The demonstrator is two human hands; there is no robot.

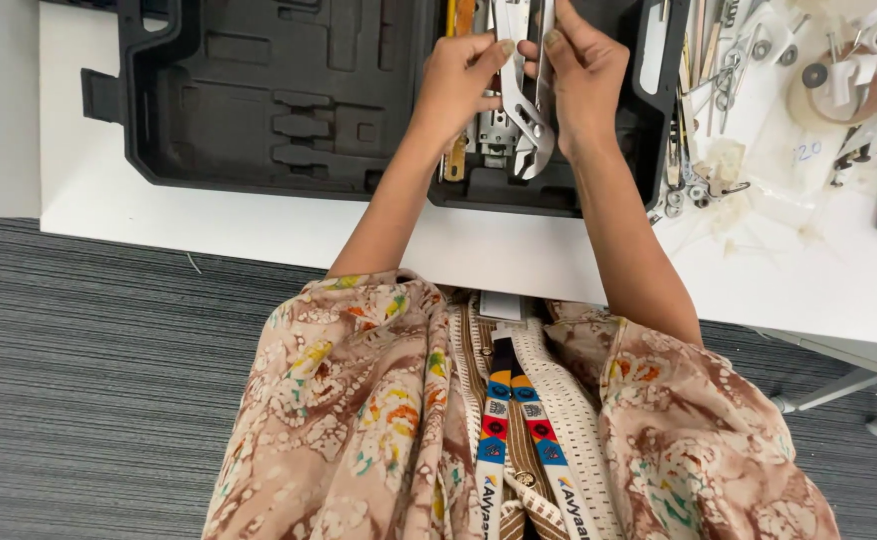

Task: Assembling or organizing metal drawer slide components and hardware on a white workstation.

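both hands on silver pliers over an open black tool case

the black moulded tool case point(259, 100) lies open on the white table point(519, 250); over its right half the left hand point(456, 80) pinches one handle of the silver slip-joint pliers point(522, 100), head pointing toward the person, while the right hand point(584, 75) clasps the other handle, fingers curled; farther right, loose metal tools point(704, 90) lie on white paper point(799, 150), and a round tape roll point(829, 95) sits beside them

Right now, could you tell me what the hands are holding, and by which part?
Both hands, left hand and right hand, hold silver pliers by the handles, jaws pointing toward the person, over the open black tool case.
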